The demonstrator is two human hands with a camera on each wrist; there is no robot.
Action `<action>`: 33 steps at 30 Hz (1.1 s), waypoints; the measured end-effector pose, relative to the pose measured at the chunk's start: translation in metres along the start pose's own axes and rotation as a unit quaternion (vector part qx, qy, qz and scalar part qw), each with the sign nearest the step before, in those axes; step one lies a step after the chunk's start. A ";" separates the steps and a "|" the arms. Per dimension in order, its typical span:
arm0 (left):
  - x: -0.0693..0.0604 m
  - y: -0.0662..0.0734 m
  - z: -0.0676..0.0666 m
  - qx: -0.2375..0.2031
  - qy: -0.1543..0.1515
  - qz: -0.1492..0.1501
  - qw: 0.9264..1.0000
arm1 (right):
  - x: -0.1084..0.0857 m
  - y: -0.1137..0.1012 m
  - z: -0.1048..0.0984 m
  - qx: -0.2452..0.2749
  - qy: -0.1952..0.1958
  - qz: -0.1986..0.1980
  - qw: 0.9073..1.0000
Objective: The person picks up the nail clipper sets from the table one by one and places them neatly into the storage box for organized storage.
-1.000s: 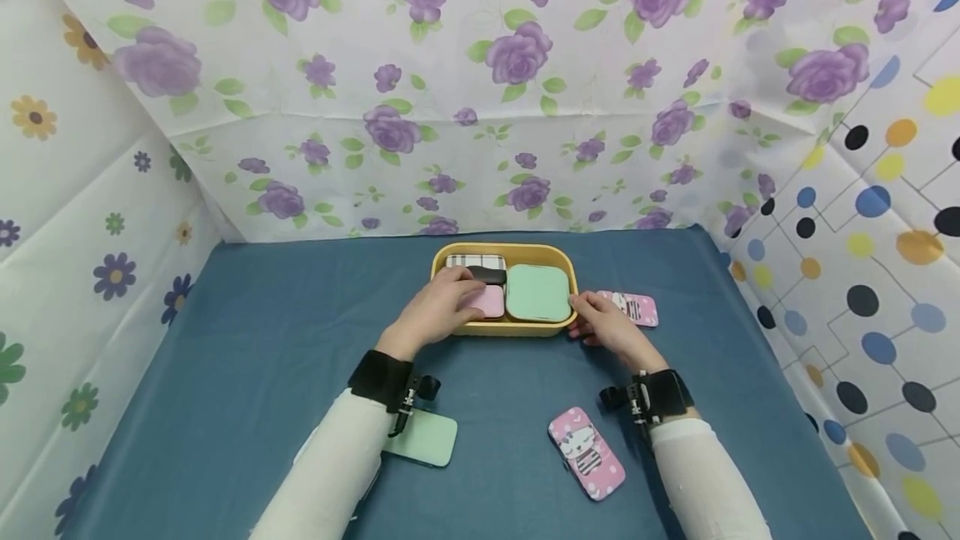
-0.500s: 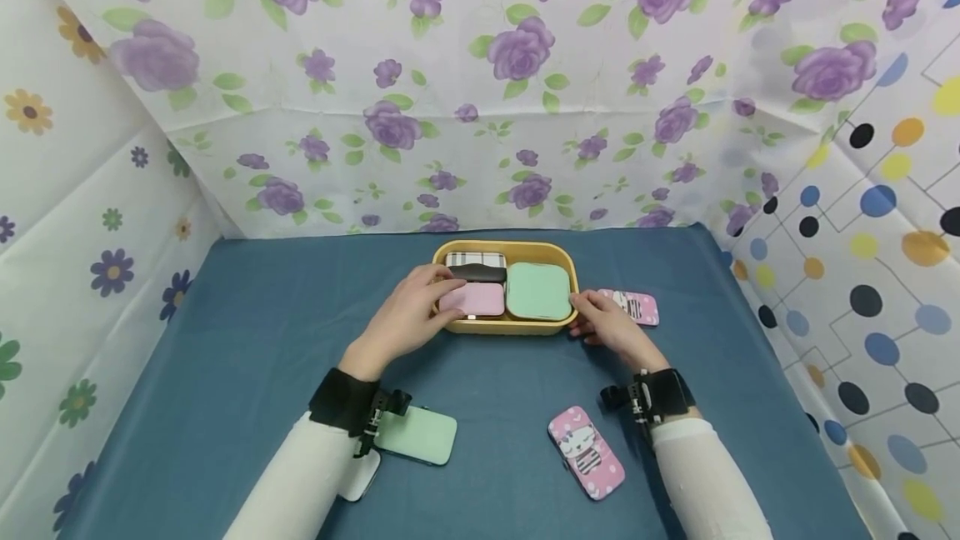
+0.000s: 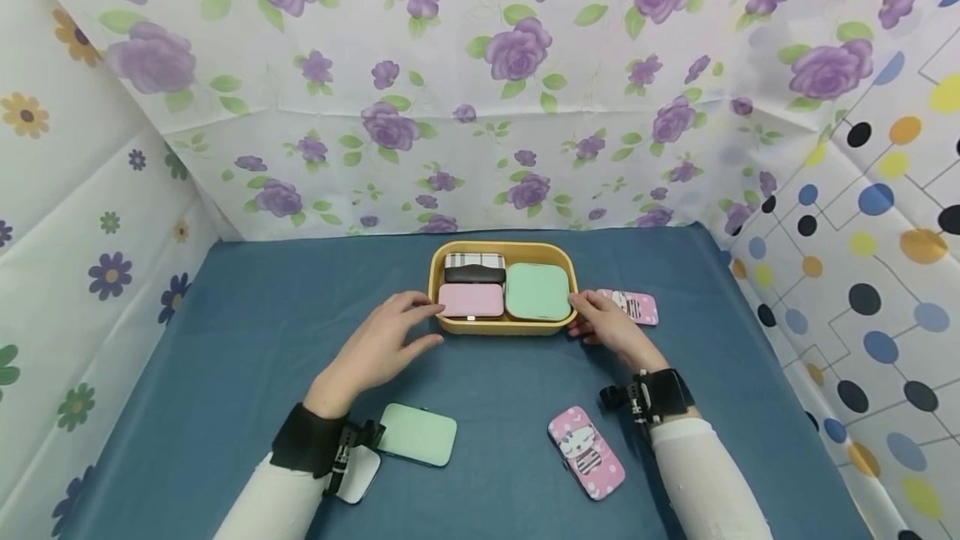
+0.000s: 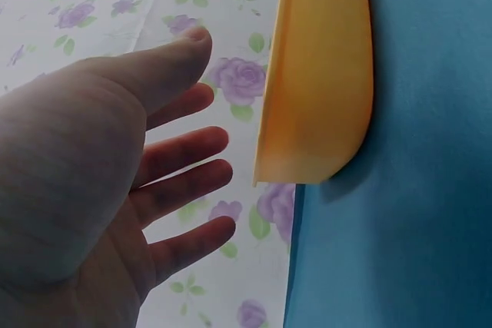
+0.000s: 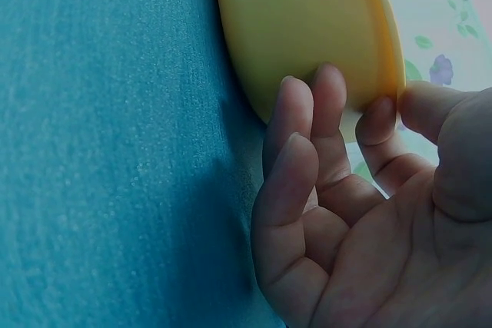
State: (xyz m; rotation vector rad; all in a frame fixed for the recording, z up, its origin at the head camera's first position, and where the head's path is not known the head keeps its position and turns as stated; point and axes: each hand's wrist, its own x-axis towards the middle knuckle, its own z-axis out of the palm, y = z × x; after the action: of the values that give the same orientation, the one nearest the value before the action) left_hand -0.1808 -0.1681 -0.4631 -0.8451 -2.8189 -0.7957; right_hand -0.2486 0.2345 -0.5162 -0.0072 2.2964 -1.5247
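On the blue surface [image 3: 495, 398], nearest, lies a white case [image 3: 362, 471], partly hidden by the left wrist's black strap [image 3: 307, 440]. To its right, a pink cat-print case [image 3: 587, 452] lies with its long axis diagonal, far end turned left. A light green case [image 3: 420, 434] lies slightly farther away, its long axis roughly left to right, right end angled a little nearer.

The left hand [image 3: 382, 344] is beside the left end of the yellow tray [image 3: 501, 329]; its fingers [image 4: 184, 153] are spread wide and hold nothing. The left wrist view shows a gap between these fingers and the tray wall.

The right hand [image 3: 611, 327] pinches the tray's rim at the right end, thumb and index finger closed narrowly on it; the remaining fingers curl near the outer wall.

The tray lies flat between the hands, mouth up, long axis left to right, parallel to the surface's back edge. Inside, a plain pink case [image 3: 471, 300] occupies the near left, its long axis matching the tray's; a mint square case [image 3: 537, 292] occupies the right. Behind the pink case lies a plaid-and-black case [image 3: 475, 261].
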 end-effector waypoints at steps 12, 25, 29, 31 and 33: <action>-0.031 0.006 -0.002 -0.002 -0.025 0.037 0.999 | -0.002 -0.001 0.003 0.008 -0.001 0.008 1.000; -0.068 0.011 0.006 -0.021 -0.114 0.046 0.992 | -0.003 0.001 0.002 0.011 0.002 0.001 1.000; -0.076 0.015 0.010 -0.018 -0.133 0.054 0.990 | -0.002 0.001 0.002 0.013 0.003 0.000 1.000; -0.079 0.016 0.011 -0.017 -0.140 0.059 0.988 | -0.002 0.001 0.001 0.012 0.003 0.000 1.000; -0.082 0.018 0.011 -0.014 -0.147 0.061 0.987 | -0.002 0.002 0.001 0.010 0.005 0.000 1.000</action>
State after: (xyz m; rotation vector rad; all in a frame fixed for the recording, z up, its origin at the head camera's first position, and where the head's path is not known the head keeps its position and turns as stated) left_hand -0.1018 -0.1899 -0.4833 -1.2198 -2.9693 -0.7496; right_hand -0.2464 0.2347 -0.5174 0.0066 2.2881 -1.5512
